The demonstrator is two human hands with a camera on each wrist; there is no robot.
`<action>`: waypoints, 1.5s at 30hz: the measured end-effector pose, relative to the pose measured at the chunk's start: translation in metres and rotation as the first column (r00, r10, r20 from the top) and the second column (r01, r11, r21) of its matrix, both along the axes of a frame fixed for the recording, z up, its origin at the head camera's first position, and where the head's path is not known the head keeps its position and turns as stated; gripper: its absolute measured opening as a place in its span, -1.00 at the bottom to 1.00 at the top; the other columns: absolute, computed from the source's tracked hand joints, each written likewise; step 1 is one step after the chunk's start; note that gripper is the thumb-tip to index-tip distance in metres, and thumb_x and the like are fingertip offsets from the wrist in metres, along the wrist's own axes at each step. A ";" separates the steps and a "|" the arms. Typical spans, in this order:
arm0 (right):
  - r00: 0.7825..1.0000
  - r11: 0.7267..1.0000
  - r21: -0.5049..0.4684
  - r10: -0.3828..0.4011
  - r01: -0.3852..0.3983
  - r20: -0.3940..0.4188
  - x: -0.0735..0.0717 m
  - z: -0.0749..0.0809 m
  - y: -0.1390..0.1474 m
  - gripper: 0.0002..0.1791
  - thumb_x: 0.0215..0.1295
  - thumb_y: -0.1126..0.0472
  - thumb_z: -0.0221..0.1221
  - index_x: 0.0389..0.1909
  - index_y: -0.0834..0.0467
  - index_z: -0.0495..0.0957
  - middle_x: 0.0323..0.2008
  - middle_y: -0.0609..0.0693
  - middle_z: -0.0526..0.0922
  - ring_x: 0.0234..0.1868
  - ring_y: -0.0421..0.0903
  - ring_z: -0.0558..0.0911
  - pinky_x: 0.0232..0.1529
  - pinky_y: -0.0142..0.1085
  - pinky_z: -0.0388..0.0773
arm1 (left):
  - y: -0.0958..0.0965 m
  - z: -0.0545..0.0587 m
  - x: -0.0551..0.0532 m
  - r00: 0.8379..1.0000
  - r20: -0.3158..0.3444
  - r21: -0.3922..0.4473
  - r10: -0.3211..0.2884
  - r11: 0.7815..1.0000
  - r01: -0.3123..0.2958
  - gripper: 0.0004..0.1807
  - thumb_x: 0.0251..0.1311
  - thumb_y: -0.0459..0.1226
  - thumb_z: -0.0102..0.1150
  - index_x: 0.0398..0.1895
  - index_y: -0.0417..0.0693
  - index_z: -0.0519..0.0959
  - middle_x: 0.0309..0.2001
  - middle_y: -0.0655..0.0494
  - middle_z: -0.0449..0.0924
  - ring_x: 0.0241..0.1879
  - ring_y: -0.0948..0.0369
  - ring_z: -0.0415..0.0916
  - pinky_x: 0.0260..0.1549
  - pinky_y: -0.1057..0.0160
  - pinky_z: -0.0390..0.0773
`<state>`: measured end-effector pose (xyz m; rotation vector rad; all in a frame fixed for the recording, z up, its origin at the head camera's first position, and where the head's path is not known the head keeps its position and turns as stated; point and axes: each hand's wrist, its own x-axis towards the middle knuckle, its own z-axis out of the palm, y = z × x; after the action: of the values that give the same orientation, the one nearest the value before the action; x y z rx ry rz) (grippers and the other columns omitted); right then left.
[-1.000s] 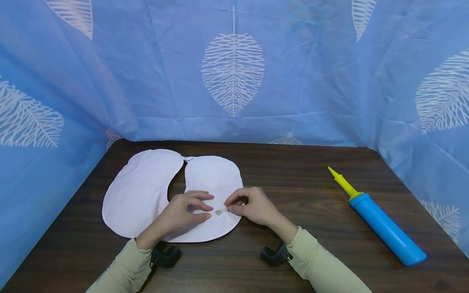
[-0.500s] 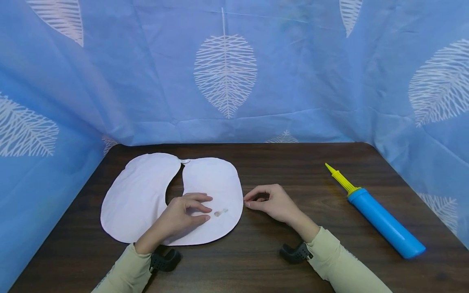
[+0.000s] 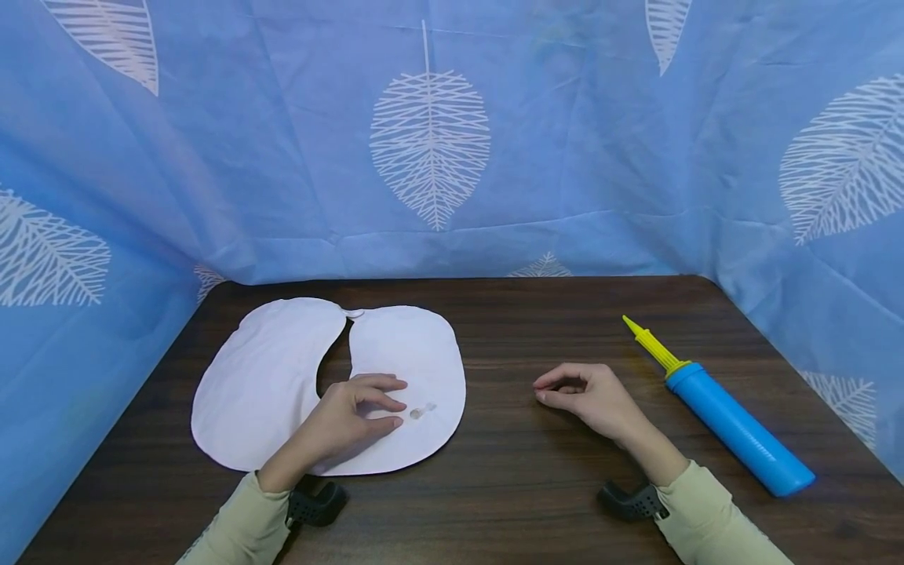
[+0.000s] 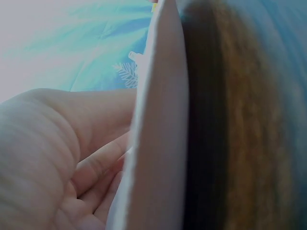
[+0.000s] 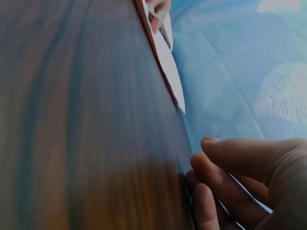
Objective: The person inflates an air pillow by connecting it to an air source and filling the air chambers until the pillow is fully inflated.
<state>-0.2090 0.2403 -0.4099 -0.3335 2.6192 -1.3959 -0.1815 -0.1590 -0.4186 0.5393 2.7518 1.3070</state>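
Observation:
A flat white U-shaped neck pillow (image 3: 257, 384) lies on the left half of the table. From its right lobe sticks a small clear air valve (image 3: 417, 413), which also shows as a pale nub (image 5: 156, 10) at the top of the right wrist view. My left hand (image 3: 349, 412) rests on the pillow, fingers loosely bent, fingertips just left of the valve. Over the bare wood to the pillow's right is my right hand (image 3: 586, 396). Its fingers are loosely curled, thumb close to the index finger, and nothing shows between them in the right wrist view.
A blue hand pump (image 3: 738, 428) with a yellow nozzle (image 3: 657, 345) lies slanted at the right of the dark wooden table (image 3: 523, 486). Blue cloth (image 3: 537, 157) with white leaf prints hangs behind the table and along its sides.
My right hand has moved from the valve off the pillow to the right, toward the pump. My left hand has stayed on the pillow. The head view has shifted slightly.

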 end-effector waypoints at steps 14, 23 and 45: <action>0.975 0.984 0.075 -0.147 0.161 -0.164 0.017 0.031 0.045 -0.66 0.46 0.01 0.39 0.14 0.05 0.76 0.08 0.09 0.80 -0.13 -0.31 0.73 -0.16 -0.26 0.71 | 0.011 -0.002 -0.001 0.994 -0.082 -0.049 -0.066 0.997 0.062 -0.71 0.16 -0.17 0.62 -0.03 0.12 0.87 0.33 0.09 0.71 0.42 -0.09 0.52 0.37 -0.29 0.48; 0.874 0.878 0.161 -0.397 0.450 -0.280 0.011 0.061 0.087 -0.38 0.39 -0.27 0.37 0.32 0.00 0.67 0.30 0.17 0.67 0.17 0.06 0.65 -0.23 -0.38 0.57 | 0.035 -0.006 -0.014 0.995 -0.097 -0.012 -0.025 1.000 0.024 -0.72 0.15 -0.26 0.61 -0.05 0.00 0.87 0.32 0.02 0.71 0.46 -0.13 0.48 0.42 -0.28 0.44; 0.906 0.775 0.477 -0.404 0.414 -0.129 0.002 0.039 0.135 -0.12 0.35 -0.32 0.36 0.36 0.33 0.53 0.28 0.58 0.49 0.08 0.46 0.51 -0.16 0.10 0.55 | 0.078 -0.005 -0.035 0.990 -0.117 0.014 0.079 0.997 -0.078 -0.79 0.00 -0.28 0.69 -0.25 -0.05 0.89 0.16 -0.06 0.67 0.21 -0.07 0.46 0.21 -0.17 0.37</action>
<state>-0.2067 0.3755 -0.3704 0.3162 3.0562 -0.7304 -0.2169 -0.0811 -0.4238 0.5303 2.8905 1.3473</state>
